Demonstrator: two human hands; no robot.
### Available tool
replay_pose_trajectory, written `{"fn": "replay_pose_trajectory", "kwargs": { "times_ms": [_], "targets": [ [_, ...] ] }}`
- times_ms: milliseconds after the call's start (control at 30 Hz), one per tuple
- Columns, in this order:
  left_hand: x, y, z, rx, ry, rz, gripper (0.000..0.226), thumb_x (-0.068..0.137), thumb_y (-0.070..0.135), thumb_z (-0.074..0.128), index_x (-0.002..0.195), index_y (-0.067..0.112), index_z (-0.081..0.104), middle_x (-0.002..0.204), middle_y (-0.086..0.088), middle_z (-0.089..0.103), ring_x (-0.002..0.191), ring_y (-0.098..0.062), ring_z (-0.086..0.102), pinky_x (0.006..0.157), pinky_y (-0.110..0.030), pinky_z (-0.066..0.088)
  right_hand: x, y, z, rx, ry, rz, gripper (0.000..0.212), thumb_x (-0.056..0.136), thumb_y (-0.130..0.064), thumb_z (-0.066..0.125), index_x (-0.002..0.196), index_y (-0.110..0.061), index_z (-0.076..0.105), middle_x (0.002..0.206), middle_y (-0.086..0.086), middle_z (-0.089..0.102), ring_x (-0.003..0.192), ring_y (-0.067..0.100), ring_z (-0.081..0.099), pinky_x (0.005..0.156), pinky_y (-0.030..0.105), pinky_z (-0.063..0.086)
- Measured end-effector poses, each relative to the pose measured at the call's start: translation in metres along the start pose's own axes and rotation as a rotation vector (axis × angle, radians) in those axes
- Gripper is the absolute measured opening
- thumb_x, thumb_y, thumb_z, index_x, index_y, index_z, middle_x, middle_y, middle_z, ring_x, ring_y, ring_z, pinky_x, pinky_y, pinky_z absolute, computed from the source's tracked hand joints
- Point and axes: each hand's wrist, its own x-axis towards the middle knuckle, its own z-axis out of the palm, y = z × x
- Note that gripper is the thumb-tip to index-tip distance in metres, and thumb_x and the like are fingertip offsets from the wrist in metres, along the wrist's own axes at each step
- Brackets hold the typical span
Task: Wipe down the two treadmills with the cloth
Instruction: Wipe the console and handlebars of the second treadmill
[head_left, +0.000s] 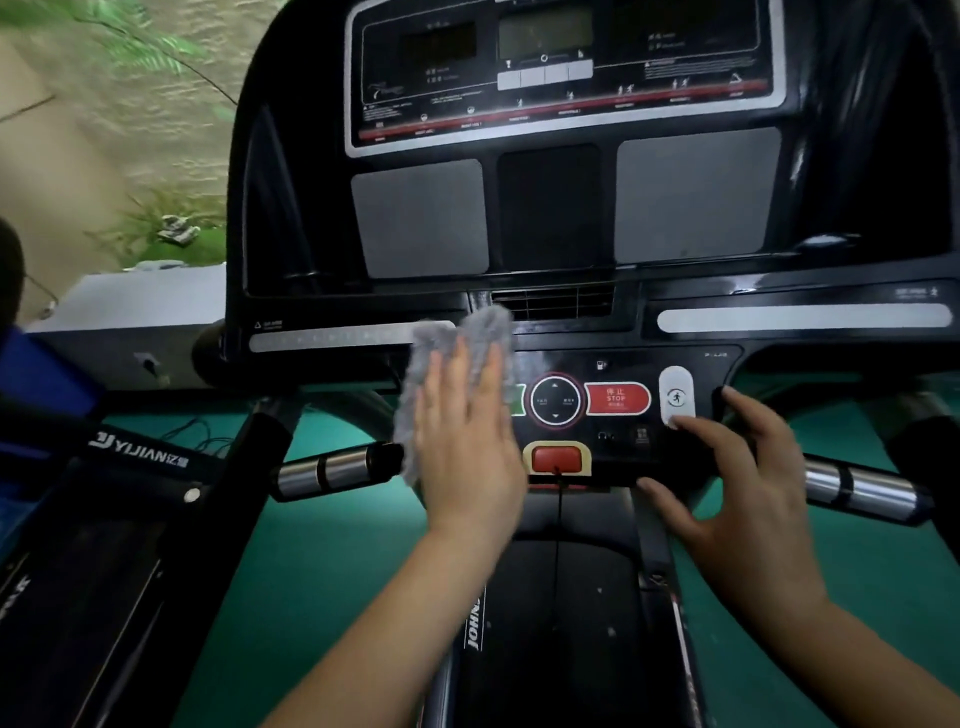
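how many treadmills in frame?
2. One treadmill straight ahead, the left hand pressing the cloth on its console; the second treadmill at the left edge, only partly in view.

Between the left hand (467, 436) and the right hand (743, 483) the control panel (623, 441) offers open room, broken only by low buttons and a red clip (557, 460) whose cord (558, 519) hangs down through the gap. Past the fingertips of both hands the upright screen panel (561, 208) rises like a wall. A metal grip (332, 470) juts out just left of the left hand, and another grip (857, 486) sits just right of the right hand. Under the wrists there is open space above the belt (561, 623). Farther left, the second treadmill (130, 457) blocks the way.
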Motion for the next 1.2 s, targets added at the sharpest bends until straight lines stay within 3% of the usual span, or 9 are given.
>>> {"fn": "replay_pose_trajectory", "kwargs": {
  "times_ms": [133,300,467,633,867,1000,1067,1133,1200],
  "targets": [
    [0.001,0.044,0.010,-0.010,-0.123,0.230,0.069,0.089,0.012,0.046,0.150,0.031,0.021,0.160,0.005,0.012,0.148,-0.020,0.003,0.120,-0.042,0.004,-0.003,-0.001,-0.003,0.067,-0.034,0.004,0.055,0.073,-0.037,0.067,0.118,-0.007,0.062,0.140,0.017,0.038,0.128,0.033,0.044,0.108,0.044,0.038],
    [0.001,0.029,0.003,-0.021,-0.232,0.446,0.060,0.088,0.018,0.042,0.146,0.029,0.034,0.156,0.003,0.027,0.145,-0.022,0.018,0.118,-0.044,0.018,-0.005,-0.004,0.000,0.057,-0.021,0.021,0.056,0.072,-0.035,0.068,0.118,-0.004,0.062,0.140,0.019,0.038,0.130,0.031,0.042,0.111,0.030,0.031],
    [-0.001,-0.031,-0.015,-0.093,-0.151,0.270,0.061,0.091,0.009,0.050,0.146,0.030,0.033,0.155,0.004,0.029,0.145,-0.019,0.019,0.115,-0.049,0.022,-0.006,-0.004,0.000,0.060,-0.015,0.032,0.054,0.072,-0.036,0.068,0.116,-0.005,0.064,0.140,0.018,0.039,0.128,0.031,0.045,0.108,0.036,0.037],
    [-0.015,0.013,-0.007,-0.140,-0.079,0.027,0.064,0.092,0.004,0.048,0.148,0.030,0.031,0.158,0.007,0.019,0.147,-0.016,0.008,0.120,-0.040,0.008,-0.006,-0.002,-0.001,0.054,-0.049,0.029,0.052,0.072,-0.030,0.076,0.117,-0.007,0.064,0.142,0.015,0.040,0.130,0.029,0.044,0.109,0.039,0.038],
    [-0.003,0.087,0.014,-0.221,-0.295,0.412,0.070,0.089,0.008,0.049,0.150,0.029,0.023,0.160,0.006,0.015,0.148,-0.015,0.001,0.119,-0.035,-0.001,0.001,0.006,-0.025,0.128,0.045,0.168,0.035,0.092,-0.026,0.056,0.122,-0.008,0.057,0.134,0.012,0.044,0.127,0.019,0.041,0.110,0.023,0.029],
    [0.009,0.104,0.002,-0.572,-0.434,0.300,0.060,0.092,0.012,0.049,0.148,0.022,0.030,0.152,0.003,0.033,0.143,-0.010,0.020,0.119,-0.029,0.011,0.019,-0.003,-0.036,0.106,0.150,0.093,0.035,0.086,-0.017,0.050,0.117,-0.002,0.058,0.124,0.017,0.051,0.120,0.025,0.046,0.109,0.024,0.030],
    [0.021,0.088,-0.009,-0.704,-0.272,0.204,0.049,0.086,0.004,0.049,0.134,0.015,0.050,0.134,0.000,0.054,0.127,-0.009,0.043,0.111,-0.026,0.030,0.030,-0.014,-0.028,0.086,0.026,-0.023,0.041,0.087,-0.026,0.052,0.123,-0.007,0.059,0.131,0.014,0.051,0.124,0.027,0.045,0.110,0.031,0.031],
    [0.036,0.058,-0.012,-0.552,-0.004,0.155,0.044,0.079,0.001,0.049,0.120,0.013,0.061,0.119,-0.001,0.062,0.114,-0.011,0.050,0.104,-0.028,0.036,0.034,-0.024,-0.009,-0.063,-0.126,-0.139,0.050,0.088,-0.044,0.050,0.131,-0.020,0.056,0.142,0.010,0.047,0.135,0.029,0.037,0.113,0.041,0.027],
    [0.054,0.028,-0.014,-0.316,0.115,0.079,0.044,0.082,0.007,0.051,0.125,0.013,0.057,0.130,-0.003,0.056,0.124,-0.018,0.044,0.110,-0.037,0.032,0.035,-0.031,0.009,-0.206,-0.178,-0.184,0.051,0.088,-0.053,0.043,0.133,-0.030,0.053,0.149,0.008,0.041,0.141,0.030,0.027,0.114,0.046,0.019]
  ]
}}
